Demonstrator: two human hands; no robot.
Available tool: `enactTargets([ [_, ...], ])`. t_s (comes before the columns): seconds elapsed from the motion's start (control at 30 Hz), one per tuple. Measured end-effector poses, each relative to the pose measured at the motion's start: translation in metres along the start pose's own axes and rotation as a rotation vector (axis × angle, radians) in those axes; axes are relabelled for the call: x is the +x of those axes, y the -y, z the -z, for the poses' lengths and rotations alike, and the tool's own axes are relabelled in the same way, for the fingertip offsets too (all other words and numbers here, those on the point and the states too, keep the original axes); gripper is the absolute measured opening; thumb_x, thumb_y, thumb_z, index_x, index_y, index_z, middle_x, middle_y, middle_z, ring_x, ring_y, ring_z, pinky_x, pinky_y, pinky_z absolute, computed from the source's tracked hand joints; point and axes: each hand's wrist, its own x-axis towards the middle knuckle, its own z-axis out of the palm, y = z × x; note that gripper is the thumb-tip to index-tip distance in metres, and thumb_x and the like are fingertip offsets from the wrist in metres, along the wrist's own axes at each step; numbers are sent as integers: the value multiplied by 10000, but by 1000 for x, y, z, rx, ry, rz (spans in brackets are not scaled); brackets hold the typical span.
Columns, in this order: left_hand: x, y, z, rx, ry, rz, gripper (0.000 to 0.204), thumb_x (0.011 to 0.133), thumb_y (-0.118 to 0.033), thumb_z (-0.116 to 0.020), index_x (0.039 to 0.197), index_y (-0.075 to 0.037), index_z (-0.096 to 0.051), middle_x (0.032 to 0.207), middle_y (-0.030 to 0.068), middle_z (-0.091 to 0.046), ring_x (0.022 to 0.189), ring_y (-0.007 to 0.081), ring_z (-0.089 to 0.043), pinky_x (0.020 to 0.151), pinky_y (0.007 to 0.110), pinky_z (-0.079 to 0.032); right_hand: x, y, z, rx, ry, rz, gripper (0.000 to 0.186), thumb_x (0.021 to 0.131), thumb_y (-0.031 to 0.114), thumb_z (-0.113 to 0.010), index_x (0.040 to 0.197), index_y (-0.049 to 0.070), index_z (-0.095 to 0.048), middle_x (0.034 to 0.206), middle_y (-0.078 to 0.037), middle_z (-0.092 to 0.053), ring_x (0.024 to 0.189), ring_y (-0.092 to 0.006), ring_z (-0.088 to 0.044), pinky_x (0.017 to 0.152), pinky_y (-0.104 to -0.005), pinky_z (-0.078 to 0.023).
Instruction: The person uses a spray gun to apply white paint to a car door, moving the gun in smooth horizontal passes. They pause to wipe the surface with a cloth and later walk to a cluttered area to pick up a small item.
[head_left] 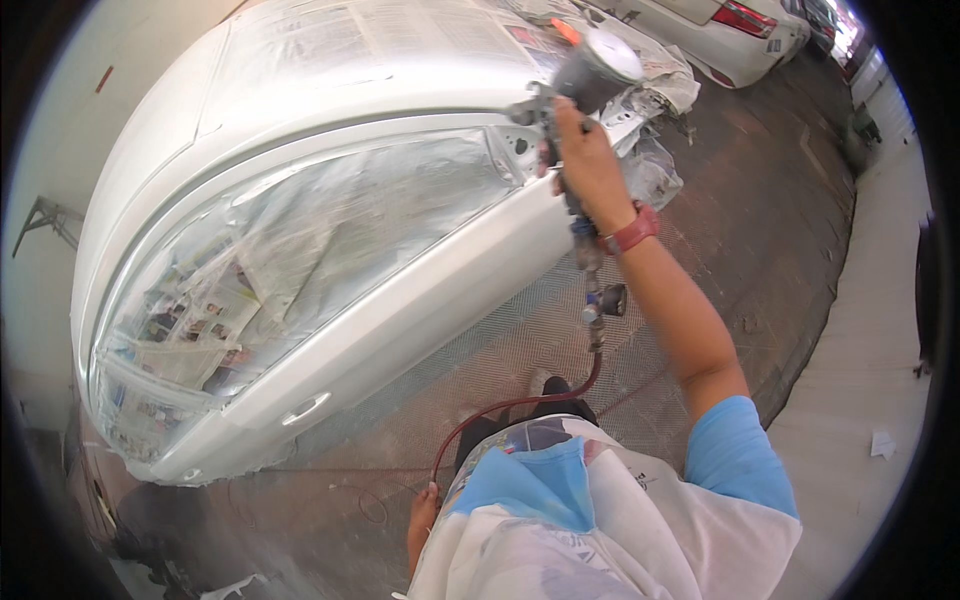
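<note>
My right hand (594,168), with a red band on its wrist, is wrapped round the grip of a spray gun (547,112). A dark paint cup with a pale lid (604,66) sits on top of the gun. A gauge (612,299) hangs below the grip, where a dark red air hose (520,402) joins. Low beside my body, my left hand (422,515) is closed on the hose. The gun is held out near the front end of a white car door (400,305), whose window (310,235) is covered with plastic film and newspaper.
Masking sheets (400,40) cover the windshield and the front of the car. Another white car (715,40) stands at the far right. A pale wall (870,330) runs along the right side. Hose loops (375,500) lie on the floor, and a metal stand (48,222) is at the left.
</note>
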Motion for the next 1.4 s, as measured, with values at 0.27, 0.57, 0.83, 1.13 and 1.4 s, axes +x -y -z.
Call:
enactTargets([
  [0.27,-10,34,0,5,10,48,595,1070,-556,-634,1340,-29,-690,1044,75,-679,961,212,-608,887,361,-485,-42,92,-182,163,355,215,577,1109,520,-544,1168,-23,-730,719,-131,-660,609,-142,-654,554,-350,-498],
  [0.57,0,32,-20,-9,54,8,574,1076,-495,-638,1397,-19,-634,1169,105,-640,1090,235,-574,974,382,-453,-58,65,-145,142,414,18,625,1103,586,-523,1167,-1,-729,777,-52,-672,614,-107,-652,457,-257,-497],
  [0.83,5,5,-20,55,78,-91,568,1082,-441,-641,1447,-11,-583,1281,131,-605,1204,255,-544,1052,400,-426,-12,-68,47,-26,-143,-49,554,1110,545,-538,1128,23,-722,746,-11,-641,597,-101,-652,443,-266,-486],
  [1.13,-13,-55,-26,229,138,-270,575,1088,-381,-645,1504,-1,-527,1406,160,-566,1333,277,-510,1139,421,-395,-58,-153,147,-223,-494,-154,747,1094,559,-553,1645,69,-432,1235,-220,-753,890,-254,-770,619,-367,-647],
  [1.4,-55,-170,-90,706,505,-747,595,1093,-327,-648,1554,7,-477,1518,186,-531,1448,298,-480,1217,439,-367,-350,-159,62,-289,-627,120,479,1065,473,-658,1185,12,-711,1149,-264,-729,1079,-454,-683,966,-493,-542],
])
